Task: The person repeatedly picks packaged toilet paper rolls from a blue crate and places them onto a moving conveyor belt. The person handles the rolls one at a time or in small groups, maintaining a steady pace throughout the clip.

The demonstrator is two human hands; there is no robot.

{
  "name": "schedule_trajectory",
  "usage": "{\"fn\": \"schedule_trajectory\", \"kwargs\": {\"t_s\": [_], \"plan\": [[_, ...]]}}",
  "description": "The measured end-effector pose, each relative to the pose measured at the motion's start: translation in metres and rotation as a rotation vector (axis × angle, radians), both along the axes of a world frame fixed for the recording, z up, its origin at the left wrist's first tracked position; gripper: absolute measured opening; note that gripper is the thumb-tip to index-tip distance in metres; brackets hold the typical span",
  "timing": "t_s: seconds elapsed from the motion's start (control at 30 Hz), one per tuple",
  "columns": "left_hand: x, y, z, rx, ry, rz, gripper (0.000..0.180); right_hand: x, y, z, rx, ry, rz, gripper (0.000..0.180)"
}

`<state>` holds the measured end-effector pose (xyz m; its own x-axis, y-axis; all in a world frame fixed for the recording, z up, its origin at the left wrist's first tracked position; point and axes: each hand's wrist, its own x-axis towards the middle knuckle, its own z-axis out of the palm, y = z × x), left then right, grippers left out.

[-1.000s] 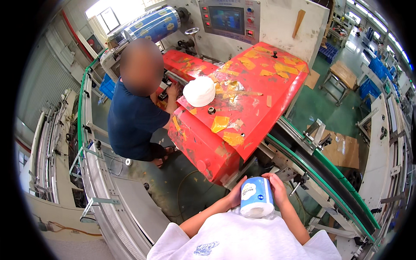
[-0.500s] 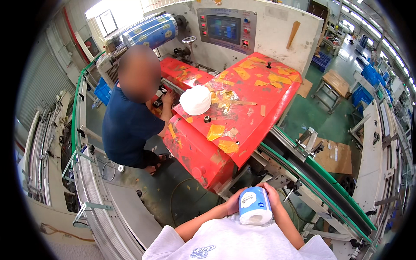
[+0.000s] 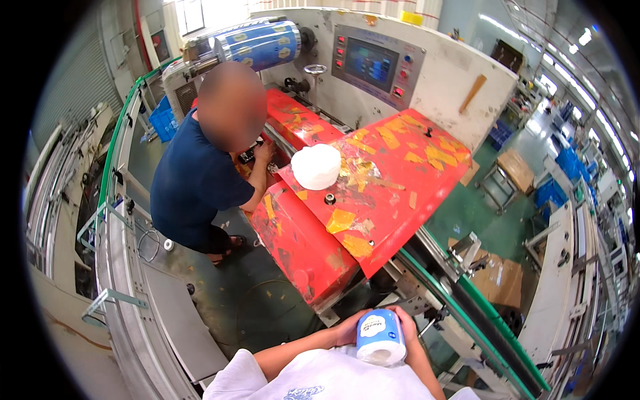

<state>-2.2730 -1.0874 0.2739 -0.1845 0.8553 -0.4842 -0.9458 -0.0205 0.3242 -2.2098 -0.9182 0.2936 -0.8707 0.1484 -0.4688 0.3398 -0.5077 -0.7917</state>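
**Wrapped roll held at chest w/ both hands; little changed over last sec**

Both hands closed round a wrapped tissue roll [image 3: 380,337], white w/ blue print, held upright close to the body at bottom centre of view. Left hand [image 3: 351,328] cups its left side, right hand [image 3: 408,328] its right side; fingers mostly hidden behind the roll. Roll sits just above the white shirt, near the end of the green-edged conveyor [image 3: 467,300] running off to the lower right.

Change vs earlier frames: grip and roll position relative to the body are the same as 1 s and 0.5 s ago. Roll not set down, not turned noticeably. What shifted is the view: head has tilted/moved so the red machine cover [image 3: 373,193] and control panel [image 3: 373,63] sit a bit differently in frame. So prob. a hold/inspect phase, roll not yet placed anywhere – judgement only.

Co-worker in dark blue shirt [image 3: 193,187] is bent at the red machine, a hand in the gap by the cover; stays there across frames. A bare white roll [image 3: 317,167] lies on top of the red cover, unmoved. Big printed film reel [image 3: 260,43] at top of the machine.
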Motion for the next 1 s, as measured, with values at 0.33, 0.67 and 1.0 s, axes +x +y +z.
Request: {"fn": "schedule_trajectory", "kwargs": {"t_s": [0.33, 0.67, 1.0], "plan": [[-0.008, -0.007, 0.010, 0.040, -0.042, 0.079, 0.048, -0.029, 0.006, 0.035, 0.511, 0.125, 0.136, 0.028], [0.001, -0.017, -0.004, 0.067, -0.130, 0.115, 0.045, -0.270, -0.023, 0.243, 0.843, 0.602, 0.199, 0.077], [0.006, -0.048, 0.010, 0.045, -0.166, 0.256, 0.041, -0.434, -0.011, 0.268, 0.686, 0.452, 0.279, 0.082]]}}
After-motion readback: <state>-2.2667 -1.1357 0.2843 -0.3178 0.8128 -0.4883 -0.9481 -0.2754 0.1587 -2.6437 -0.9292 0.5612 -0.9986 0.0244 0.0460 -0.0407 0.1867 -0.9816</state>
